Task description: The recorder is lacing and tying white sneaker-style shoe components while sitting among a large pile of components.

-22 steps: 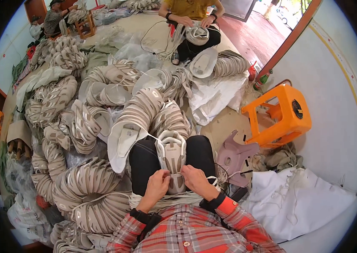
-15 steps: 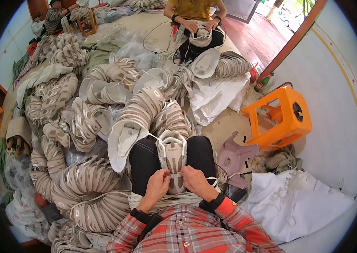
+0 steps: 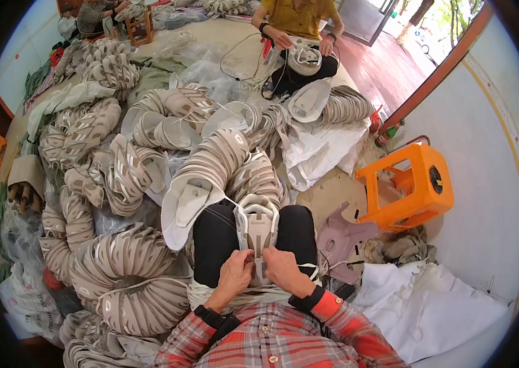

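A beige and white shoe upper lies on my lap between my dark-trousered knees, its padded collar pointing away from me. My left hand pinches at the left side of its tongue and throat. On the opposite side my right hand is closed at the same height, fingertips bent in. Whether a lace is also between the fingers is too small to tell. Pale laces are bunched across my lap. Beyond my left knee, a curved stack of uppers leans in, with a white cord running from it to the upper I hold.
More stacked uppers cover the floor to my left. An orange stool lies tipped at right, near a mauve plastic piece and a white cloth sheet. Ahead, a person in a yellow shirt handles another upper.
The view has shifted slightly. My hands stay at the upper's throat, now a little closer together. The person opposite has turned the upper and moved a hand off its side.
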Tool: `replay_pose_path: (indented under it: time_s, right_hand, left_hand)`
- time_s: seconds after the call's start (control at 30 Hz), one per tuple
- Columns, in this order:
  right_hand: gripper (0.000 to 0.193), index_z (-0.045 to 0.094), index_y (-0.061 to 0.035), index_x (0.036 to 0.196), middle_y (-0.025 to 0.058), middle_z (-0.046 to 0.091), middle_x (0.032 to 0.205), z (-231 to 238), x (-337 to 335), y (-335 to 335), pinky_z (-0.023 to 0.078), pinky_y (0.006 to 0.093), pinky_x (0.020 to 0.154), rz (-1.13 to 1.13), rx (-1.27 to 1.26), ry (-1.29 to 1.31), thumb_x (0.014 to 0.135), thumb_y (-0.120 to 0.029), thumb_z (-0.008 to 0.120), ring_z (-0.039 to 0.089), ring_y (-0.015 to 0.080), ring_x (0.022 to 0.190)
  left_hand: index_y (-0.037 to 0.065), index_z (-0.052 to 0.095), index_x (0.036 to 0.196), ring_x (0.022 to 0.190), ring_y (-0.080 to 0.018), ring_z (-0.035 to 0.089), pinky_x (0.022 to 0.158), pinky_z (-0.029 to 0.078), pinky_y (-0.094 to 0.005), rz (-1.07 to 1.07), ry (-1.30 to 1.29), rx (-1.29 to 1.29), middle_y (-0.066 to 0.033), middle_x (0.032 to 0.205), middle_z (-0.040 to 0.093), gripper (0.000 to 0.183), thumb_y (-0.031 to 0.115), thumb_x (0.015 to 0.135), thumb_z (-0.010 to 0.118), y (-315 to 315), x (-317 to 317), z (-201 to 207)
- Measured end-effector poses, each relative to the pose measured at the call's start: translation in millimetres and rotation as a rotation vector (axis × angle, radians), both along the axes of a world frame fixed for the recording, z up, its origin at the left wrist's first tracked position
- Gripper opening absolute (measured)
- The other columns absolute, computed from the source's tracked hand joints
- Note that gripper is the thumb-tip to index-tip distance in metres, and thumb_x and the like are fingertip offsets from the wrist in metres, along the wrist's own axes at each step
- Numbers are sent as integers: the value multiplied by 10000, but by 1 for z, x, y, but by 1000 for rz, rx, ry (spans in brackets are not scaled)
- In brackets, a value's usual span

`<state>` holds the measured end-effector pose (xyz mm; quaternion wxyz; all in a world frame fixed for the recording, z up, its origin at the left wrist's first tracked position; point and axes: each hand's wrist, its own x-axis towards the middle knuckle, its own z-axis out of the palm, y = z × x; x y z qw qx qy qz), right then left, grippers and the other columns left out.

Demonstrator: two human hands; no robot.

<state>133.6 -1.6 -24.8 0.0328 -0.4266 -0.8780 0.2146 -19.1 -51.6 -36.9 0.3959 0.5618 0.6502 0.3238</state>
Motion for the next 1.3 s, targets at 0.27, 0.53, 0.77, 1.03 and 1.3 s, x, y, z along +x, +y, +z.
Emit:
replay_pose_path:
  time_s: [0.27,0.53,0.77,1.03,1.3]
  right_hand:
    - [179,507,-6,803,165,543,733,12,-1,-2,466,418,582,-83,-16,-41,647,-75,563,581,342,671]
    - [148,511,-10,778,163,549,725,5,5,-1,460,422,582,-108,-21,65,649,-74,548,576,345,664]
    - [191,506,-8,810,163,544,746,10,-1,-3,460,425,586,-50,-17,25,639,-69,564,571,346,658]
    - [142,515,-4,810,165,535,774,0,-1,5,457,421,601,-8,-57,162,675,-35,549,558,359,682]
    - [88,528,-5,842,161,569,754,-13,2,-4,475,371,606,-261,-97,460,769,-24,574,586,336,685]
  left_hand:
    - [19,587,1041,798,-252,593,717,468,-330,8,-72,-49,-132,875,577,269,92,782,576,-2,-3,-2]
    - [21,589,1041,785,-263,596,710,472,-338,14,-89,-36,-142,876,576,278,105,776,593,-3,-4,-2]
    - [22,590,1034,755,-266,593,693,472,-341,13,-81,-20,-143,861,572,282,96,763,596,-4,-4,-5]
    - [32,576,1049,765,-279,586,700,467,-347,-4,-57,-15,-143,861,559,305,85,749,597,-3,-3,-5]
    - [32,577,1019,777,-287,586,706,467,-358,23,-39,-23,-138,859,566,277,83,748,599,-4,2,2]
